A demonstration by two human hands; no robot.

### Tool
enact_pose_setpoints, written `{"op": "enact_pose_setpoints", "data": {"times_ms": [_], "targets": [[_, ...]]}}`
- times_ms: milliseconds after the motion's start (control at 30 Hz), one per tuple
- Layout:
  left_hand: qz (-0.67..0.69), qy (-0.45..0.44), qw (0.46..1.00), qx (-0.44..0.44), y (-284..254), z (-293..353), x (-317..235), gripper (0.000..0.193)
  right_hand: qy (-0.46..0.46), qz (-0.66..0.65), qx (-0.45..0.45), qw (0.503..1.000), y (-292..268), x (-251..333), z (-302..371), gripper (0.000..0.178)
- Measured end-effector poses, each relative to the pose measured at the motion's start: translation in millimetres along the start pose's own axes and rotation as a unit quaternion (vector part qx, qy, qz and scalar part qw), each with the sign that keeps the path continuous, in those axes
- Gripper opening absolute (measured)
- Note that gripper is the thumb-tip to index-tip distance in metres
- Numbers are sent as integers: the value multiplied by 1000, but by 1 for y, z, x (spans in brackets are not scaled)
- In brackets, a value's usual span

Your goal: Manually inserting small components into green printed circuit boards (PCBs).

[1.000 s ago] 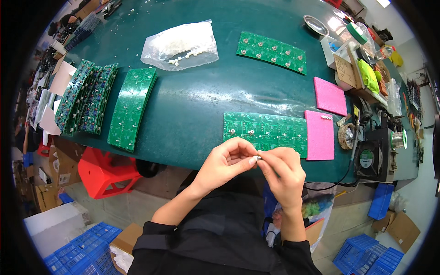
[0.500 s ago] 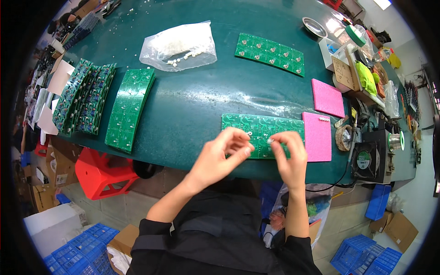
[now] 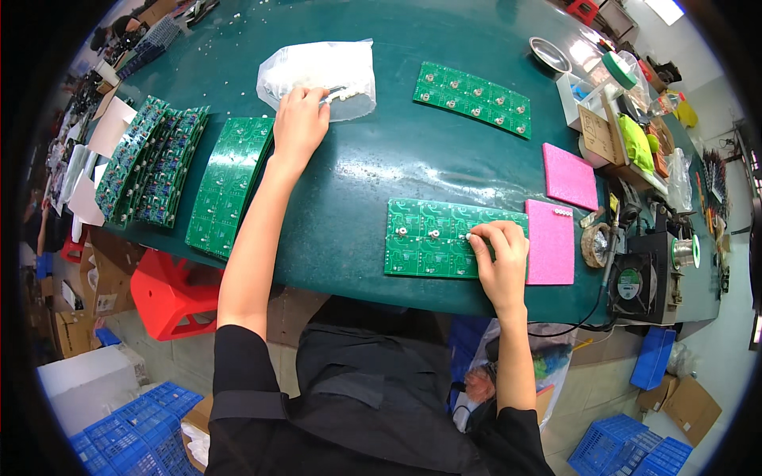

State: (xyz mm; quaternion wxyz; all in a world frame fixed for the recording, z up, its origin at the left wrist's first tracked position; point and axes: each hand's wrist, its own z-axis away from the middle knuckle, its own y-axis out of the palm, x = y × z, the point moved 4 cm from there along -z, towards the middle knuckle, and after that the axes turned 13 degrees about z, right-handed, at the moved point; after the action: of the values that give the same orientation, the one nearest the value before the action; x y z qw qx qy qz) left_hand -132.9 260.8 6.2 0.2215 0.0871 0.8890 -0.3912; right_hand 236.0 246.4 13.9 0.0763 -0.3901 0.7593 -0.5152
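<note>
Head view: fingers of the right hand (image 3: 502, 260) look pinched on a white part (image 3: 469, 236) at the near green board (image 3: 429, 260); a sideways slip could tilt it. Over the clear bag (image 3: 355, 65), the left hand (image 3: 301, 133) hides whether its fingers grip; a snag could scatter white pieces (image 3: 344, 95).

"How did that green circuit board (image 3: 425, 260) sit?"

"Flat on the table (image 3: 333, 198), long side toward the worker, two small white-topped parts (image 3: 434, 234) upright on its left half."

"And the bag (image 3: 341, 63)?"

"Clear plastic, lying farther back, small white pieces (image 3: 349, 94) gathered toward its near side."
</note>
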Motion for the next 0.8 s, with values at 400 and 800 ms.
{"op": "enact_pose_setpoints", "data": {"times_ms": [400,800], "targets": [[-59,28,998,-2,17,3,12,14,14,-1,-1,1000,2,-4,1,10],[4,4,1000,25,11,-2,10,12,-54,49,-16,997,-1,9,-1,14]]}}
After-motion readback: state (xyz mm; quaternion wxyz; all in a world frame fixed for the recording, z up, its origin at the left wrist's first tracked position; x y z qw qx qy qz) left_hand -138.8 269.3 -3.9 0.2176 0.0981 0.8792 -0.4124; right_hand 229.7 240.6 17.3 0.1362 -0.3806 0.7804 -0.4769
